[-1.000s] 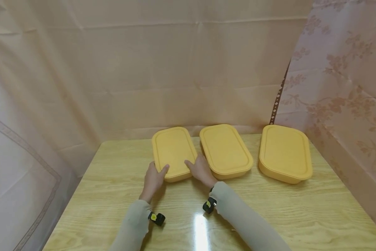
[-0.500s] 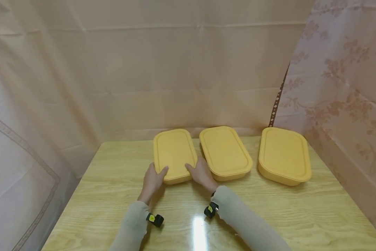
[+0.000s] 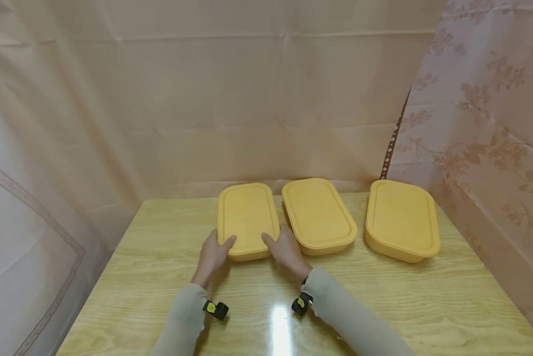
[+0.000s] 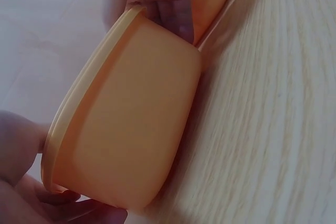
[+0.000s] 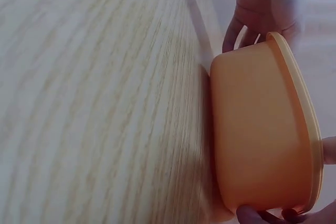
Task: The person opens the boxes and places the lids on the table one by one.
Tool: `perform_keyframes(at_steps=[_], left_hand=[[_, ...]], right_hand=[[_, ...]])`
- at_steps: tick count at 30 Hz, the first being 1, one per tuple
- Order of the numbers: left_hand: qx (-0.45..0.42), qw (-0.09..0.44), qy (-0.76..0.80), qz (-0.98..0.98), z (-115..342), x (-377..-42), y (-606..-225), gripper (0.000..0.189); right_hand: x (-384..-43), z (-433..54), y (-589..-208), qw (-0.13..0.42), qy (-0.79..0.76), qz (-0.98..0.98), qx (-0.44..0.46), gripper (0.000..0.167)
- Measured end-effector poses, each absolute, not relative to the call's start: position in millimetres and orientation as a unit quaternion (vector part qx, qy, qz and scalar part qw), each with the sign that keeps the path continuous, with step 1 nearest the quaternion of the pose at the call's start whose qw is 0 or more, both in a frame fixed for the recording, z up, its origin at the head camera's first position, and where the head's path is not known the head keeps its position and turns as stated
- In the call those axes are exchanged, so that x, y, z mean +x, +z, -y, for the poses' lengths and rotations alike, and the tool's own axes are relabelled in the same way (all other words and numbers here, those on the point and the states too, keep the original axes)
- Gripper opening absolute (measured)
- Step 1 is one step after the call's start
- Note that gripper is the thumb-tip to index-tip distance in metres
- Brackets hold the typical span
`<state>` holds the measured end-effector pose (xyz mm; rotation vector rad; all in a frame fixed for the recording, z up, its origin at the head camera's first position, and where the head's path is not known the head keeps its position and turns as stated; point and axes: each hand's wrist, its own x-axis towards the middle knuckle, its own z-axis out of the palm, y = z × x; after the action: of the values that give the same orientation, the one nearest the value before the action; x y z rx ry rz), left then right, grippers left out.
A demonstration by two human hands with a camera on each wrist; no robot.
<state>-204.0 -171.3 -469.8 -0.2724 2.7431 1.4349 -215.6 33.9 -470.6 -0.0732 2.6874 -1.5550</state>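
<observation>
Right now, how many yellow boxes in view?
3: left box, held between left hand and right hand; middle box, beside right hand; right box, across a wider gap. No others show.

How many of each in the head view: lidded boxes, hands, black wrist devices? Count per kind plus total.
Yellow lidded boxes: 3 (left box, middle box, right box)
Hands: 2 (left hand, right hand)
Black wrist devices: 2 (left device, right device)
Total: 7

Yellow lidded box (image 3: 248, 215), closed, rounded corners, upright on wood-grained table (image 3: 159, 247), near its far edge
</observation>
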Motion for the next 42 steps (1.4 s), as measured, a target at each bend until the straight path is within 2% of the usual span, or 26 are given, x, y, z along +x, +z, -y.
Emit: perform_keyframes(at_steps=[3,8,15,29,42], left_hand=[[-0.084,0.017,0.464,-0.882,173.6,-204.5,-468.8,0.065],[-0.076,0.019,0.463,-0.883,178.5,-204.3,-466.1,0.067],[-0.068,0.025,0.474,-0.878,186.7,-202.6,-462.5,0.068],[-0.058,0.020,0.470,-0.880,203.7,-205.4,-453.3,0.067],[-0.057,0.021,0.462,-0.885,222.9,-205.8,-447.9,0.067]], right_hand=[[-214.5,-34.7,-471.6,0.017,-0.507,-0.861,-0.030,0.054],[-212.6,-34.5,-473.1,0.010,-0.514,-0.856,-0.045,0.044],[-209.5,-33.7,-469.2,0.006,-0.509,-0.858,-0.078,0.042],[-210.9,-31.4,-462.8,0.046,-0.519,-0.841,-0.146,0.047],[-212.5,-7.2,-462.4,0.017,-0.532,-0.835,-0.140,0.051]])
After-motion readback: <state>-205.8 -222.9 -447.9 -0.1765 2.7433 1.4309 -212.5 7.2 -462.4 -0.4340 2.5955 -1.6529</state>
